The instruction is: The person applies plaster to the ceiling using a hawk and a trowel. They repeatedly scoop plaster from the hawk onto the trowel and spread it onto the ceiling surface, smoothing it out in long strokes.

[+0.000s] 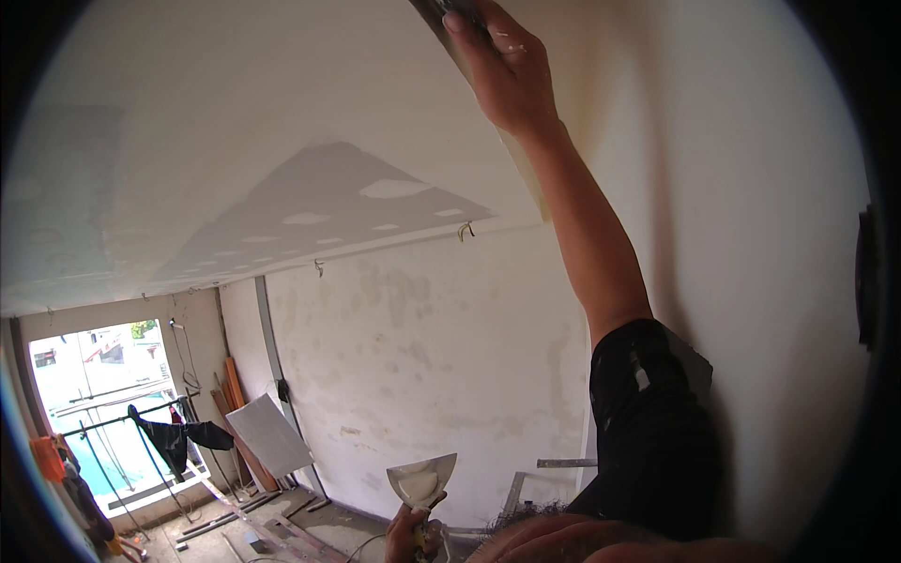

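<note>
Gripped a wide scraper (442, 469) in the left hand (411, 537), low down, turned upward with pale paste (418, 486) on it — reached up with the right hand (514, 70), closed round a dark flat tool (433, 15) near the white ceiling (235, 75), partly out of view.

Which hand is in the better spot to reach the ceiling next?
Probably the right hand: it's raised by the ceiling, gripping a dark tool. The left hand is low, holding a putty knife with pale paste.
</note>
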`<state>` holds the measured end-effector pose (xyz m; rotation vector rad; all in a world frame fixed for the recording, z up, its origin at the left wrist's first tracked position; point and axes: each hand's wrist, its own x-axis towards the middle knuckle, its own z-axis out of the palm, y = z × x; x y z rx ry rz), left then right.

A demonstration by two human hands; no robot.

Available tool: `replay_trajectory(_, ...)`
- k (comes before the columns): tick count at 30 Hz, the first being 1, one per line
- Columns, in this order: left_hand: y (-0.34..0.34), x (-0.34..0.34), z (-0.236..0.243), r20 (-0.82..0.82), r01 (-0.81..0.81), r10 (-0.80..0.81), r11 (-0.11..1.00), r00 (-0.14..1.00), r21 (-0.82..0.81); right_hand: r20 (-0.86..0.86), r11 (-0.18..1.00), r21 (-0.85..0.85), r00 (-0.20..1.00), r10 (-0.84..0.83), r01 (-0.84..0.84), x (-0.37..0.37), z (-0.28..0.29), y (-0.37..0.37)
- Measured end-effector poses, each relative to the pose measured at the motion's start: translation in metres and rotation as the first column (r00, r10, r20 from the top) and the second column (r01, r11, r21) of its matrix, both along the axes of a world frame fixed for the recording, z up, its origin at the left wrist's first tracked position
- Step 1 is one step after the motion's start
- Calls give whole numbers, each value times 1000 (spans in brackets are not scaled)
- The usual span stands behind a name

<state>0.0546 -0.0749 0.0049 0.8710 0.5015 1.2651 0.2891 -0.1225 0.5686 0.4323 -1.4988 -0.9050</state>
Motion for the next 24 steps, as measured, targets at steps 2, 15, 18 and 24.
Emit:
replay_trajectory(2,0,-1,0,-3,3,-3,1000,1000,1,18,987,152,999,42,-44,-3,-2,7)
replay_trajectory(15,4,-7,2,-26,34,-34,999,999,0,-276,990,-120,961,36,-72,52,56,36)
replay_trajectory(18,5,-8,1,-22,39,-39,999,999,4,-317,988,-157,947,-52,2,36,60,31)
replay_trajectory(24,8,-6,-3,-21,57,-56,998,998,13,-343,983,-181,934,-96,35,33,66,31)
